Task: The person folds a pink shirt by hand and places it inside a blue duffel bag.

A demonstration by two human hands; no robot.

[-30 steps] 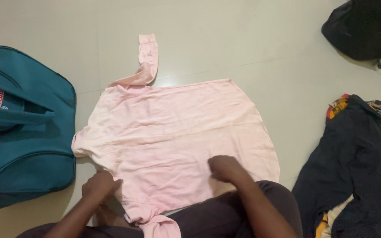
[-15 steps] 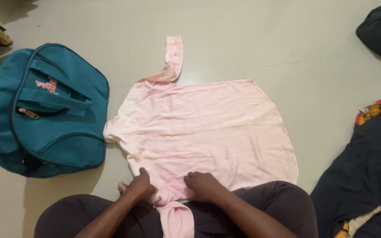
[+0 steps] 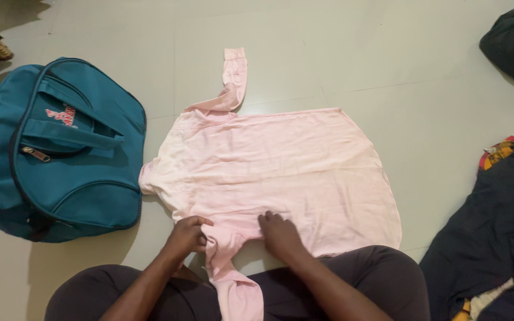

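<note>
Gripping the near shoulder of the pink shirt [image 3: 275, 169], spread flat on the floor right of the teal bag [image 3: 55, 148], the left hand [image 3: 188, 233] pinches cloth; right hand [image 3: 279, 233] lies flat, pressing. Fold should stay taut, edge straight.

A pink shirt [image 3: 275, 172] lies spread flat on a pale floor [image 3: 358, 53] at frame centre. At its lower edge, the left hand [image 3: 187, 235] pinches fabric beside the near sleeve; the right hand [image 3: 279, 233] presses flat. A teal bag [image 3: 55, 154] sits left, dark clothes [image 3: 495, 232] at right.
</note>
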